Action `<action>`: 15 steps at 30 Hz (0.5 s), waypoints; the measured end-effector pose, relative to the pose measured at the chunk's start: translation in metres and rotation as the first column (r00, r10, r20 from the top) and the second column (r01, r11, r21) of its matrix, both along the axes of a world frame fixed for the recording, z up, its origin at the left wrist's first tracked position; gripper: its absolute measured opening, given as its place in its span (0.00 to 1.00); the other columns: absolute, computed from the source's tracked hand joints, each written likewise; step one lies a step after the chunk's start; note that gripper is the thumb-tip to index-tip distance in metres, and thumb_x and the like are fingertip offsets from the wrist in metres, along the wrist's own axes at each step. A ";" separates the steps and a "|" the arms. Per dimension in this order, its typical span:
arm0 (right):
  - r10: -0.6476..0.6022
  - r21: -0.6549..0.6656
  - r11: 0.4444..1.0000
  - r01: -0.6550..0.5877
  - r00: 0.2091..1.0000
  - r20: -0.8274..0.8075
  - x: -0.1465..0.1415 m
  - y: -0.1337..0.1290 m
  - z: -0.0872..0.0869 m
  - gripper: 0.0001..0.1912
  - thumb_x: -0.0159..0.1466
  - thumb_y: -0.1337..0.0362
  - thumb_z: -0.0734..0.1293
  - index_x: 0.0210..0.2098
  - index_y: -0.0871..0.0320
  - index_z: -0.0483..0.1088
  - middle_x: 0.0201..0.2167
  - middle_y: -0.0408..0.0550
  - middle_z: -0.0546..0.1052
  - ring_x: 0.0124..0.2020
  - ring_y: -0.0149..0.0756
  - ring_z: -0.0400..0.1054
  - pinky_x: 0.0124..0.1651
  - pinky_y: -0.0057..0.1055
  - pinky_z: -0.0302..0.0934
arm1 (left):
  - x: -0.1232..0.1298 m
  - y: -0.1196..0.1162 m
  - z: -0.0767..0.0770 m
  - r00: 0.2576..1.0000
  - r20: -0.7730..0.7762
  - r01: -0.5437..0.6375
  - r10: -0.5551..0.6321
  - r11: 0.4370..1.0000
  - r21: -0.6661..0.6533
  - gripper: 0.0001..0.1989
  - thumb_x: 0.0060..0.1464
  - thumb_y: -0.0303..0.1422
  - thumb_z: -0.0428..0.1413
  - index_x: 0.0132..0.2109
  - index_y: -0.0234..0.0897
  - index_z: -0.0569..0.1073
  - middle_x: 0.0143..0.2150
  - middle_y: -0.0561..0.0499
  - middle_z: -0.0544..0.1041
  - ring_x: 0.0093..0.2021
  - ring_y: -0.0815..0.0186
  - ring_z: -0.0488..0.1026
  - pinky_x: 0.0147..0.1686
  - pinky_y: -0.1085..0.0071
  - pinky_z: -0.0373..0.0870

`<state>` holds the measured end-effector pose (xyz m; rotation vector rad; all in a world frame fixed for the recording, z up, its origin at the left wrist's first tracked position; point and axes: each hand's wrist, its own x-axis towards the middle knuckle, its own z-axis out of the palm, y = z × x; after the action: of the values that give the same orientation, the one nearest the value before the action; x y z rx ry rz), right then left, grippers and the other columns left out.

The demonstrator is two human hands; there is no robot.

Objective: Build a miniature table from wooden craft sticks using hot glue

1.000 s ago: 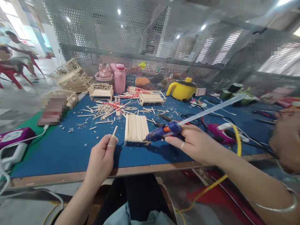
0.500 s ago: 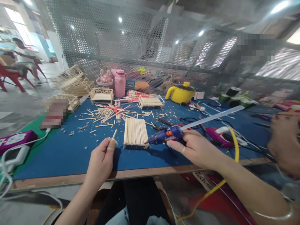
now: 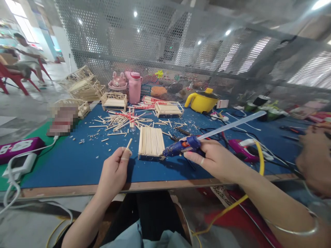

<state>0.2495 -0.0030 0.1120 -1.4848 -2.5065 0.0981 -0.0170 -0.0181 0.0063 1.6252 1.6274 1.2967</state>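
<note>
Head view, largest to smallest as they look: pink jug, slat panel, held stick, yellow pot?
1. Slat panel and yellow pot: too close to rank; panel is nearer
2. Pink jug
3. Stick in left hand, visible part

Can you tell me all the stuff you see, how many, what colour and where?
Flat slatted wooden-stick platform: one, pale, front middle
Short thin wooden stick: one, pale, left of the platform
Plastic glue gun with translucent rod: one, blue, right of the platform
Loose wooden sticks: many, pale, behind the platform
Railed wooden-stick frames: several, pale, back and left
Plastic jug: one, pink, back
Round lidded pot: one, yellow, back right
Perforated metal-looking screen: one, grey, behind everything
Seated person: one, white top, far left
Another person's hand: at least one, blurred, right edge
Other bits: too small or blurred to list
Left hand: one, bare, gripping the short stick
Right hand: one, bare, gripping the glue gun
</note>
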 end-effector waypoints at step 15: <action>-0.017 0.083 0.996 0.011 0.997 0.078 -0.002 0.003 0.000 0.23 0.65 0.50 0.56 0.26 0.57 0.73 0.26 0.51 0.76 0.28 0.40 0.71 0.32 0.34 0.62 | 0.001 -0.002 0.003 0.999 0.032 -0.001 0.002 1.000 -0.015 0.16 0.61 0.42 0.44 0.30 0.39 0.66 0.22 0.57 0.61 0.25 0.70 0.59 0.26 0.75 0.57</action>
<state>0.2473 0.0005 0.1119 -1.5011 -2.5272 -0.0669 -0.0164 -0.0198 0.0088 1.5869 1.6161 1.3010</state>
